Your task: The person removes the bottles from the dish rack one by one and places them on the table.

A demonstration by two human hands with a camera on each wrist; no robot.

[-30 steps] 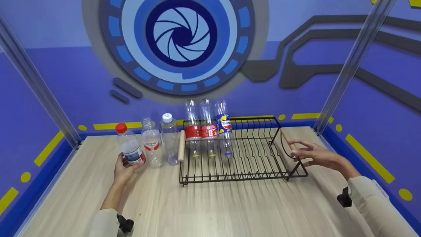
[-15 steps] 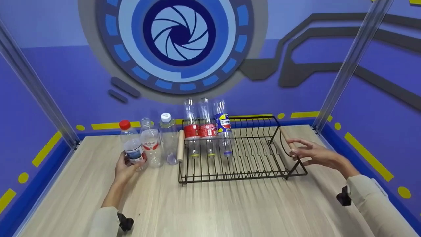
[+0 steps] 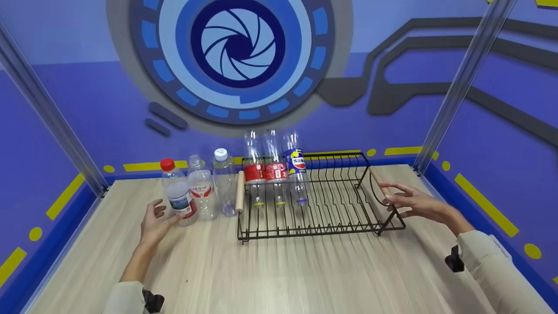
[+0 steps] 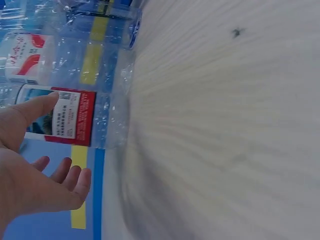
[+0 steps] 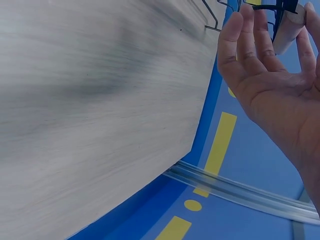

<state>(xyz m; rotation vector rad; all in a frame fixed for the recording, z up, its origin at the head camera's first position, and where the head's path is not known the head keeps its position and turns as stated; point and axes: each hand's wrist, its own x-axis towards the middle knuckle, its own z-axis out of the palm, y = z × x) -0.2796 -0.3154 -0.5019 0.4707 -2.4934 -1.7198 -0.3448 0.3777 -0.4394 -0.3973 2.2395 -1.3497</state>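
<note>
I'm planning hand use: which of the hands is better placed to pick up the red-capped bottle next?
Probably the left hand: it is open, close beside the red-capped bottle, while the right hand, much farther off, holds a wooden handle.

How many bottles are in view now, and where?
6. Standing on the table, left of the wire rack: the red-capped bottle, middle bottle and white-capped bottle. Leaning neck-down in the rack: two red-labelled bottles and the blue-labelled bottle. None appears hidden.
</note>
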